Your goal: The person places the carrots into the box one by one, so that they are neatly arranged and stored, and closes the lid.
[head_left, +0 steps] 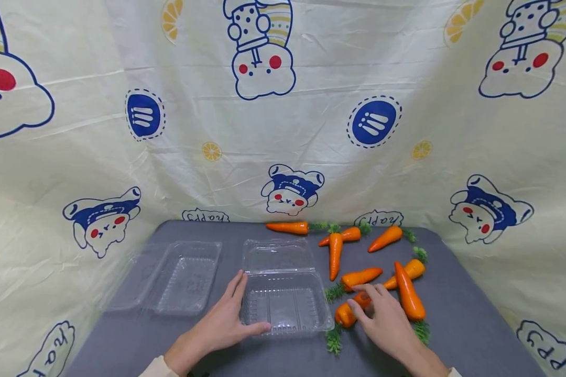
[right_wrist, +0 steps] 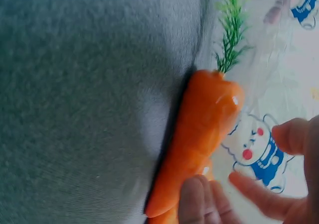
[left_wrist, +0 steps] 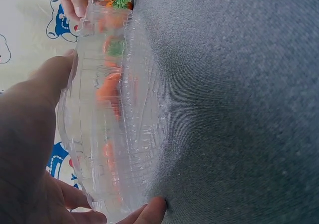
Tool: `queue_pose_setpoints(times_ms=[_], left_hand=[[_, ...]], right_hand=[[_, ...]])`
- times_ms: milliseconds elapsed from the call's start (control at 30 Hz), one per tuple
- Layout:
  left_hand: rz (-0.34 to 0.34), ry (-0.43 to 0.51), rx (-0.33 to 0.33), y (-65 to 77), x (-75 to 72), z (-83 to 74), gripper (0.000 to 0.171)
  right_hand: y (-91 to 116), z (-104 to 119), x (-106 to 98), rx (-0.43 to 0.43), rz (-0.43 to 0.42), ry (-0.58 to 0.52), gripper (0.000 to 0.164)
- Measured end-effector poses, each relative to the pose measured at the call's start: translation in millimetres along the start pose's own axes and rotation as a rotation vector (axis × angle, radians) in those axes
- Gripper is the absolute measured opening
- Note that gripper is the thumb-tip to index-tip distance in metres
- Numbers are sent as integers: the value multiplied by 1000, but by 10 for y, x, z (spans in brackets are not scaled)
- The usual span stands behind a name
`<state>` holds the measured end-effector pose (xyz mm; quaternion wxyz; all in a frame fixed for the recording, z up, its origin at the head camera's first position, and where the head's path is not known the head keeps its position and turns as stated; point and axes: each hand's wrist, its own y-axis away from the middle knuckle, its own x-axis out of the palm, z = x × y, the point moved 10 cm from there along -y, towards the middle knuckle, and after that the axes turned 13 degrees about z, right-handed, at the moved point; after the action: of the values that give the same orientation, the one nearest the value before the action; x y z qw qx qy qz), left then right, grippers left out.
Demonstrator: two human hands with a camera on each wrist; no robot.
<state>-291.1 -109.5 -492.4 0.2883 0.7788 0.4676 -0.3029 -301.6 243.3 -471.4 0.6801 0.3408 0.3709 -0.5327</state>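
"Where is the left hand (head_left: 224, 322)?"
"Left of the frame's lower centre, fingers and thumb spread wide against the clear container (head_left: 283, 309)."
"And the right hand (head_left: 384, 320)?"
"Lower right, loosely parted, gripping nothing, above a carrot (head_left: 345, 315) on the desk (head_left: 467, 324) just beside that container; contact is unclear."

The right hand (right_wrist: 279, 199) comes in from the lower right, thumb and index finger spread apart, both clear of the carrot (right_wrist: 209, 119) in outline. Other fingertips overlap the carrot's narrower half; contact cannot be told. The carrot lies slantwise on grey cloth (right_wrist: 79, 109), its green leafy top (right_wrist: 233, 35) upward and its tip toward the lower left. Orange shows behind it near the fingers. A pale sheet (right_wrist: 301, 74) bears a blue-clad cartoon figure (right_wrist: 267, 160).
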Motion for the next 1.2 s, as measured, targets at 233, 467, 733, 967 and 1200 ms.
queue_pose_setpoints(times_ms=[233, 467, 733, 967, 1200], left_hand=[[15, 8, -24, -12, 19, 10, 140], [17, 11, -25, -38, 15, 21, 141], [29, 0, -28, -3, 27, 9, 142], [37, -9, -7, 4, 42, -4, 143], [47, -4, -15, -5, 20, -33, 141]], right_hand=[[-118, -375, 67, 218, 90, -164, 88], [-206, -467, 146, 314, 110, -238, 106], [-242, -523, 197, 352, 126, -398, 91], [-171, -563, 217, 351, 163, -620, 94], [-84, -476, 23, 289, 149, -779, 104]])
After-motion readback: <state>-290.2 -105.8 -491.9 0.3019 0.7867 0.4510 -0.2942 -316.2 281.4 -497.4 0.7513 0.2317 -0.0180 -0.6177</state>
